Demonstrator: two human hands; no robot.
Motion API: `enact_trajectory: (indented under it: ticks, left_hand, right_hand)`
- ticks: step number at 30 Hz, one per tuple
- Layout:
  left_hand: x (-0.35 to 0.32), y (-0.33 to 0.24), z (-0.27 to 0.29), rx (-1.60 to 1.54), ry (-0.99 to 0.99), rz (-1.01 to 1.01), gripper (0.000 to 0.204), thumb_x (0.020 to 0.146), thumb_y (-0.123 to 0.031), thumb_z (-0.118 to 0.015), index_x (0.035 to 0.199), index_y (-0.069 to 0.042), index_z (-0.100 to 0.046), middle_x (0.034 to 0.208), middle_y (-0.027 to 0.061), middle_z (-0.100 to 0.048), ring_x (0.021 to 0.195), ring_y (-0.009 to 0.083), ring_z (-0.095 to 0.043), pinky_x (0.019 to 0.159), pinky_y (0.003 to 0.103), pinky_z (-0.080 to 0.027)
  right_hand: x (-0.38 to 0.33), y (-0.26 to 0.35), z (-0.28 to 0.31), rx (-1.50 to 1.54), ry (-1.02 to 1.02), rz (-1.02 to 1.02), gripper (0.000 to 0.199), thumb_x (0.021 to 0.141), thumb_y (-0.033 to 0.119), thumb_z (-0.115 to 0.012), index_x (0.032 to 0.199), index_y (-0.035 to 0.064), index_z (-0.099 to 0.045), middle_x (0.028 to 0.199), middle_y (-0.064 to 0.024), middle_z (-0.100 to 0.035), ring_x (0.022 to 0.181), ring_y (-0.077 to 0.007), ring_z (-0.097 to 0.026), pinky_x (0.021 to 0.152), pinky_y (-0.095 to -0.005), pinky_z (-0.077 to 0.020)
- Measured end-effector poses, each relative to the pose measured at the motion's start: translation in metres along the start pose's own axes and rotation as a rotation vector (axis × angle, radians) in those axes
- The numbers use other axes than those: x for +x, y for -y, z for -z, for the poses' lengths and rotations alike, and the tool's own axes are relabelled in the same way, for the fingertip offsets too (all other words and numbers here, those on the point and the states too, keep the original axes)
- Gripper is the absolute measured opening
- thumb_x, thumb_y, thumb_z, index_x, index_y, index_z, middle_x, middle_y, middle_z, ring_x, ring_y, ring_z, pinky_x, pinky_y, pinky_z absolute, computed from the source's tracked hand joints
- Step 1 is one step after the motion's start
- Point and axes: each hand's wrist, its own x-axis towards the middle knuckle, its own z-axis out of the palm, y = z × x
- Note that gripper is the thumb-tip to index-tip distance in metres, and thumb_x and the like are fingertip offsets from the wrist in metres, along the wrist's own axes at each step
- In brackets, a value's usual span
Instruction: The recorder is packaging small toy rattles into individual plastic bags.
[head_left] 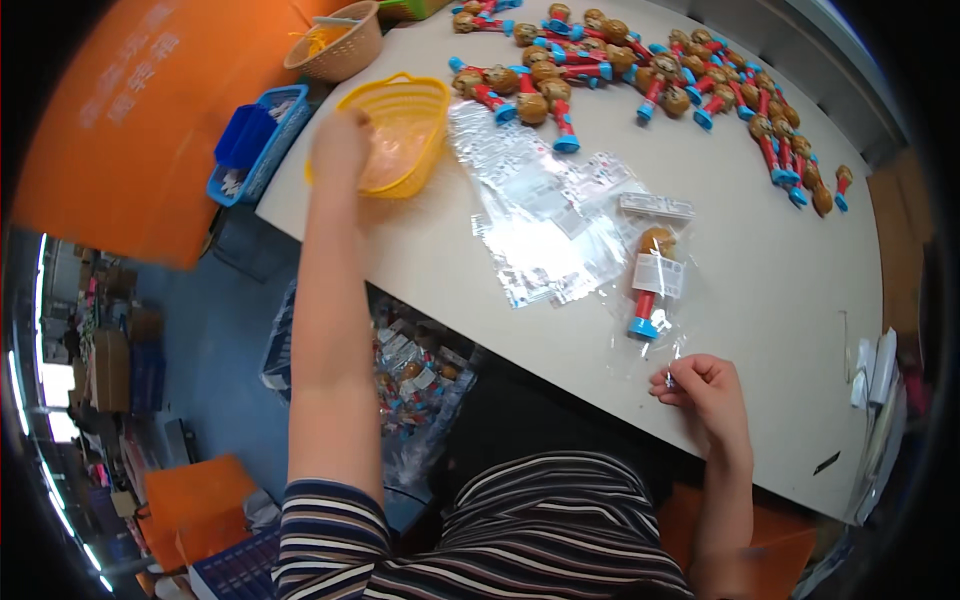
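Note:
My right hand (712,392) pinches the near end of a clear plastic bag (672,352) lying on the table. Inside that bag is a toy (645,300) with a round brown head, a red stem and a blue base; a white printed label (660,276) covers its middle. My left hand (342,148), smeared by motion, is at the left side of a yellow plastic basket (440,120) at the far left of the table. Its fingers are mostly hidden, so what they hold does not show. Flat clear printed bags (545,235) lie spread between the basket and the bagged toy.
Several loose toys (660,75) of the same kind lie across the far side of the table. Beyond the yellow basket stand a beige basket (350,50) and a blue bin (262,140). Below the table edge, a plastic-lined crate (415,375) holds bagged toys.

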Motion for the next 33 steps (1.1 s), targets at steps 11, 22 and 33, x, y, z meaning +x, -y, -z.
enact_trajectory:
  ticks: [11, 22, 33]
  left_hand:
    - [-0.179, -0.157, 0.054, -0.569, 0.066, -0.853, 0.039, 0.07, -0.005, -0.073, 0.109, -0.005, -0.068, 0.12, 0.0168, -0.064, 0.11, 0.0336, -0.063, 0.093, 0.041, -0.05]
    - [-0.252, -0.205, 0.022, -0.896, 0.099, -0.902, 0.035, 0.072, -0.002, -0.075, 0.105, -0.002, -0.065, 0.113, 0.0162, -0.064, 0.099, 0.0334, -0.065, 0.082, 0.04, -0.054]
    - [-0.264, -0.211, 0.023, -1.414, 0.391, -0.416, 0.005, 0.091, -0.003, -0.061, 0.091, -0.002, -0.057, 0.106, 0.0131, -0.061, 0.105, 0.0288, -0.058, 0.093, 0.035, -0.045]
  right_hand:
    - [0.002, 0.004, 0.015, -0.826, -0.342, 0.691, 0.025, 0.082, 0.006, -0.075, 0.106, 0.0057, -0.068, 0.109, -0.0145, -0.067, 0.084, -0.0216, -0.065, 0.07, -0.0298, -0.0547]
    - [0.025, -0.003, 0.013, -1.03, -0.143, 1.296, 0.028, 0.072, 0.005, -0.075, 0.099, 0.0083, -0.071, 0.115, -0.0107, -0.065, 0.101, -0.0292, -0.061, 0.084, -0.0377, -0.0521]
    - [0.019, -0.006, 0.014, -0.49, 0.067, 0.73, 0.01, 0.093, 0.009, -0.06, 0.091, 0.0013, -0.068, 0.134, -0.0135, -0.051, 0.112, -0.0221, -0.053, 0.089, -0.034, -0.0485]
